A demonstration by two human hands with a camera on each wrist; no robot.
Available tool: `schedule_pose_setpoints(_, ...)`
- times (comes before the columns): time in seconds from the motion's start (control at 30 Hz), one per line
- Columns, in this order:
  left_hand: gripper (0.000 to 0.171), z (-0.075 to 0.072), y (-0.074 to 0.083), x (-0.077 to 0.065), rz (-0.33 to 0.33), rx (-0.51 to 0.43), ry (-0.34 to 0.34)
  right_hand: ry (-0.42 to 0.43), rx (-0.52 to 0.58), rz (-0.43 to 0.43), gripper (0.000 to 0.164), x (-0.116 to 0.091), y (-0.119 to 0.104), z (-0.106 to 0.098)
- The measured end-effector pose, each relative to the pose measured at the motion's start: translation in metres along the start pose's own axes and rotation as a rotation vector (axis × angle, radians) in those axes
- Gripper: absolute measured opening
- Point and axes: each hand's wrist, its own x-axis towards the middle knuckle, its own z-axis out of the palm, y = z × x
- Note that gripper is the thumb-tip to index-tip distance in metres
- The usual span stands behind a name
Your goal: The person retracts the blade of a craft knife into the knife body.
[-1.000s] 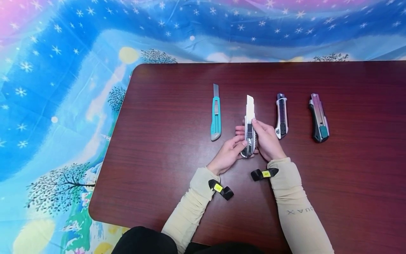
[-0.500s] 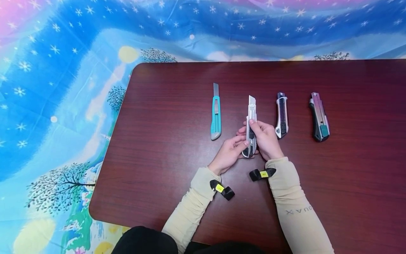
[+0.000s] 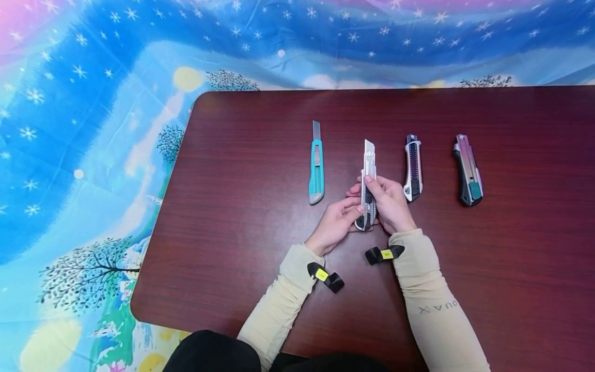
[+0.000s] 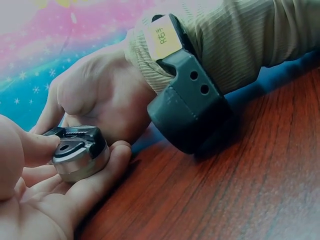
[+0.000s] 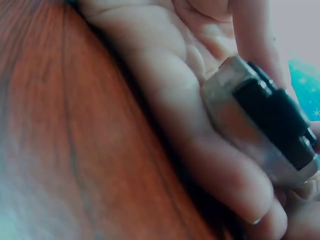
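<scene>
Right thumb (image 3: pixel 374 187) now across the face of the silver utility knife (image 3: pixel 368 199), at its side edge a second ago; probably a regrip. Left grip (image 3: pixel 335 219) pinches handle end, right grip (image 3: pixel 394 206) holds mid-body. Knife over mid surface (image 3: pixel 232 181), long axis near-to-far, blade toward far edge.

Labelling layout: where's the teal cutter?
Head view: the teal cutter lies on the table, beyond the left hand and left of the held silver cutter.

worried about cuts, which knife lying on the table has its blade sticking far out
The turquoise knife, farthest left: a long blade projects, unlike on the white knife and the green-slider knife.
</scene>
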Motion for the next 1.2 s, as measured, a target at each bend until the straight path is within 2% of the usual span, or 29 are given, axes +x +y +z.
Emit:
schedule_pose_setpoints(0.4,0.031,-0.0002,-0.0009,-0.0001,0.008,-0.002,0.02,-0.074,0.036,-0.042,0.047,-0.0004,0.0017,-0.001)
schedule_pose_setpoints(0.83,0.031,-0.0007,-0.0016,-0.0024,0.046,-0.019,0.025,-0.152,0.063,-0.101,0.041,-0.0002,0.0024,-0.0011)
schedule_pose_setpoints(1.03,0.031,0.0003,0.0017,-0.0035,0.029,-0.016,0.045,-0.172,0.058,-0.114,0.041,-0.0009,0.0023,-0.0016)
schedule_pose_setpoints(1.2,0.029,0.0032,0.0043,-0.004,0.018,-0.021,0.1,-0.187,0.053,-0.125,0.04,-0.0017,0.0021,-0.0018)
